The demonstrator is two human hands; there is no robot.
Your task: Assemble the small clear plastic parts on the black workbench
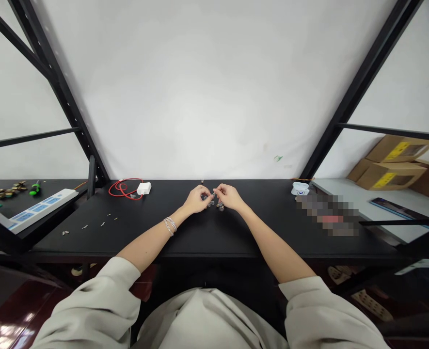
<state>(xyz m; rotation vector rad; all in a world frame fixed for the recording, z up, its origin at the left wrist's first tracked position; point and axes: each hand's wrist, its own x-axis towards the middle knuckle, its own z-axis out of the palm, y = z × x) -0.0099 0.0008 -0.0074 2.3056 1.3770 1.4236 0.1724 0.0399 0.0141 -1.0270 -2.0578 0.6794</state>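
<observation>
My left hand (198,198) and my right hand (228,196) almost meet above the far middle of the black table. Thumb and forefinger are pinched together on each, around something small and greyish whose kind I cannot make out. Under and between the hands is a little cluster of small grey, shiny pieces (220,206), partly covered by the fingers. A silver bracelet (170,226) circles my left wrist. One more tiny piece (202,181) stands at the table's back edge.
Small pale scraps (85,226) are scattered on the table (199,240) at left. Behind them lies a white charger (144,188) with a red cable (114,192). A light-blue case (300,188) is at right. Black frame posts flank the table; a power strip (43,209) lies beyond the left one.
</observation>
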